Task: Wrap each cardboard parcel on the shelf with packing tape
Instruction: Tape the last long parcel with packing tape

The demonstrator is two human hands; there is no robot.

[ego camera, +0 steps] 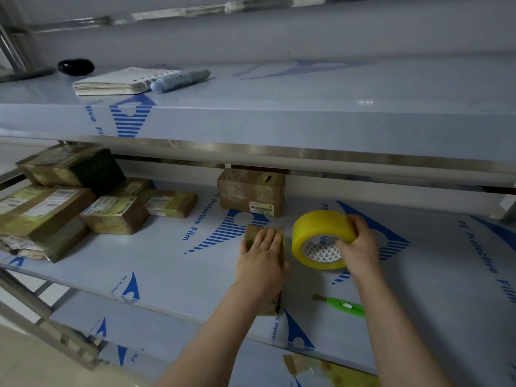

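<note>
Nearest, a green plastic cutter [346,306] lies on the film-covered shelf [173,275]. Beyond it, the left hand [259,259] presses flat fingers on a small brown cardboard parcel [252,232]; the right hand [360,248] curls its fingers round a glossy yellow tape roll [315,233] just beside it.

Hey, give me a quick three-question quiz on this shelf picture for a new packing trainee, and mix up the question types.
1. True or false: the right hand has its grip on the yellow tape roll.
2. Multiple choice: the left hand lies flat on A) the small parcel, B) the labelled box at the back, C) the green cutter.
3. Fill the gap: the blue marker lies by the notebook on the ___ shelf.

Key: 1 true; 2 A; 3 upper.
</note>
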